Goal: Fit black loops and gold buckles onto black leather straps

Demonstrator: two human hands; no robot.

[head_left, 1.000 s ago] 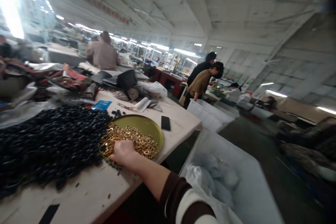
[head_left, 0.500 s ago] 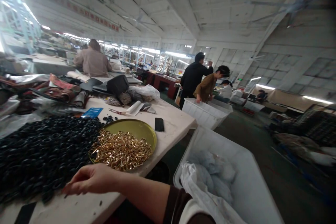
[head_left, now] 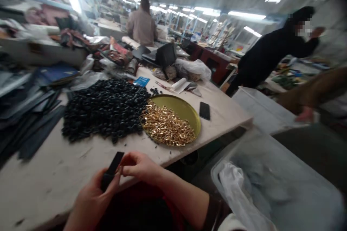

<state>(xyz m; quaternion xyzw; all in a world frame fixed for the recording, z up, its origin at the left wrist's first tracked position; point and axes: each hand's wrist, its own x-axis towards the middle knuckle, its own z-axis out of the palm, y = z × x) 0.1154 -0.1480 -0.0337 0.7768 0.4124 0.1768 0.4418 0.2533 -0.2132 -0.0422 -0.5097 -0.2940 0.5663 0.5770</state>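
My left hand (head_left: 93,196) is closed around a flat black strip (head_left: 113,170), which it holds tilted over the table's near edge. The fingers of my right hand (head_left: 142,168) are pinched together at the strip's right side, against my left fingertips. Whatever lies between those right fingers is too small to make out. Beyond my hands a wide heap of small black loops (head_left: 105,110) covers part of the table. Touching the heap on its right is a round gold-coloured tray (head_left: 187,106) with many small shiny gold metal pieces (head_left: 169,126) in it.
Long dark strips (head_left: 35,126) lie at the left. A phone (head_left: 204,110) and a blue packet (head_left: 141,81) rest on the pale table (head_left: 225,106). White bins (head_left: 265,112) stand at the right, where a person in black (head_left: 271,50) and a brown sleeve (head_left: 322,86) show.
The view has turned left and down. My right hand has moved from the heap's near edge to the black strip, and my left hand has come into view holding that strip.
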